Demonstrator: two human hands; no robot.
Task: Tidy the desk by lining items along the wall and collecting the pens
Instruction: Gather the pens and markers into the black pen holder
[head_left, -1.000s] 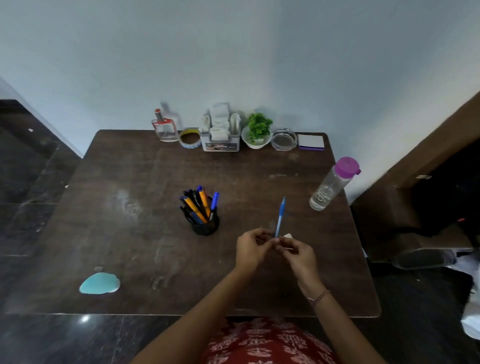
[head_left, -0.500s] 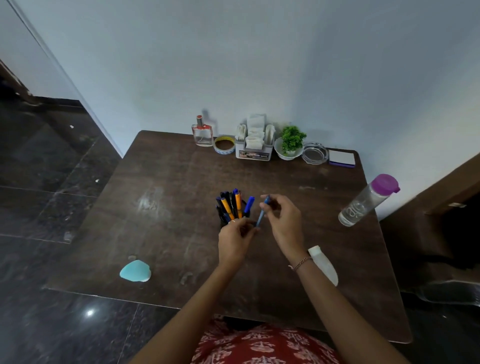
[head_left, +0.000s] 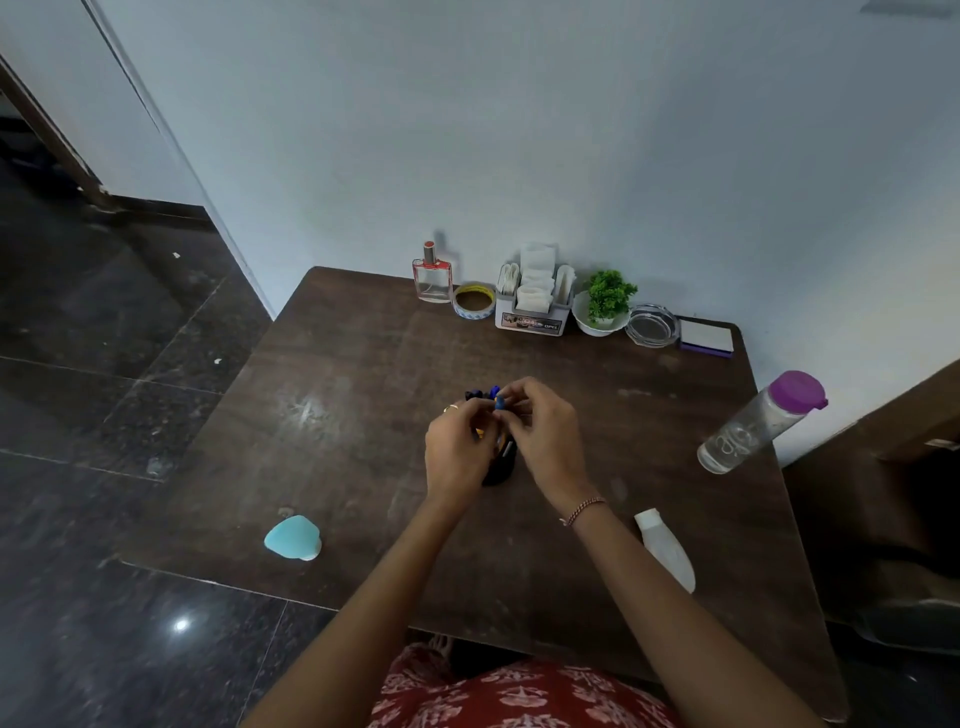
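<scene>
While right hand (head_left: 545, 441) pinches pen (head_left: 500, 403), lower it straight into cup (head_left: 500, 469); left hand (head_left: 456, 451) at cup's 9 o'clock, grip unclear.

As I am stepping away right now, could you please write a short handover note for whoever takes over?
Hands: right hand pinches the blue pen over the pen holder; left hand curled beside it, grip unclear.
Done: perfume bottle, tape roll, tissue organiser, plant bowl, glass dish, notepad line the wall.
Left: drop the pen in; move pen holder, water bottle, white bottle, teal object to the wall.
</scene>
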